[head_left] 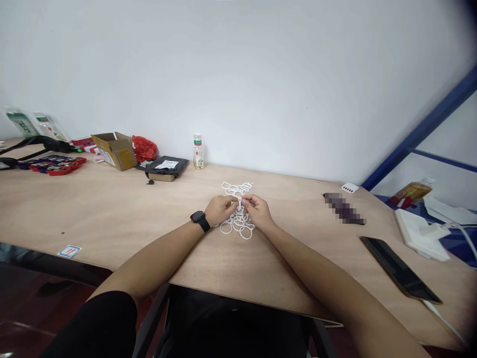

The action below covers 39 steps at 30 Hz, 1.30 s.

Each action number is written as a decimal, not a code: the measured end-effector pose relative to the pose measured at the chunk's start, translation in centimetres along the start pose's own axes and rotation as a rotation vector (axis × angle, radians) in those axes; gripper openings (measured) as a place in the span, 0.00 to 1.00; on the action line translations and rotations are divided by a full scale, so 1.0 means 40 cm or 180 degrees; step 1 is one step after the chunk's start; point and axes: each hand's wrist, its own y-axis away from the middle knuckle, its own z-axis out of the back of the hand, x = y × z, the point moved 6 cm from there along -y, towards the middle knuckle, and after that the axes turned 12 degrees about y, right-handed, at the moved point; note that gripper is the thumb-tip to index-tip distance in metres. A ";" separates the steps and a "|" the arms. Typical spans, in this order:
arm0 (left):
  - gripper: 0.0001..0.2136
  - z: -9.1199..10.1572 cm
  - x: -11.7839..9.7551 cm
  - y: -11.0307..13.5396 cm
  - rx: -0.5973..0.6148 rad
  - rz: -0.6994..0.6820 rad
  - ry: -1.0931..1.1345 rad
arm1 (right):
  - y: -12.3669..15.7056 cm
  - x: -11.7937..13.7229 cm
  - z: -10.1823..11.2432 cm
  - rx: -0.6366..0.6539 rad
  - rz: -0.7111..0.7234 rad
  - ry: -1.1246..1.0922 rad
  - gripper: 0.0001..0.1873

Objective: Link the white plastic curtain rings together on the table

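A loose heap of white plastic rings [238,224] lies in the middle of the wooden table [112,219]. My left hand [220,209], with a black watch on its wrist, and my right hand [258,211] meet over the heap. Both pinch one small white ring piece [239,203] between their fingertips. More white rings [237,188] lie just behind the hands.
A small bottle [198,151] stands by the wall, a dark parcel [166,168] and an open cardboard box [114,149] to its left. A black phone [399,268] and a white charger [349,188] lie at the right. Blue metal frame [421,133] rises far right.
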 end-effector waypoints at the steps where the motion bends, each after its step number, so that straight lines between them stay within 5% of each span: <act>1: 0.11 0.000 -0.003 0.000 0.0027 -0.0009 -0.0015 | 0.000 0.000 0.001 0.0000 -0.0013 0.0000 0.18; 39: 0.10 0.001 -0.025 -0.001 -0.0178 -0.0224 0.0019 | 0.008 0.020 -0.002 0.0222 0.0218 0.0419 0.14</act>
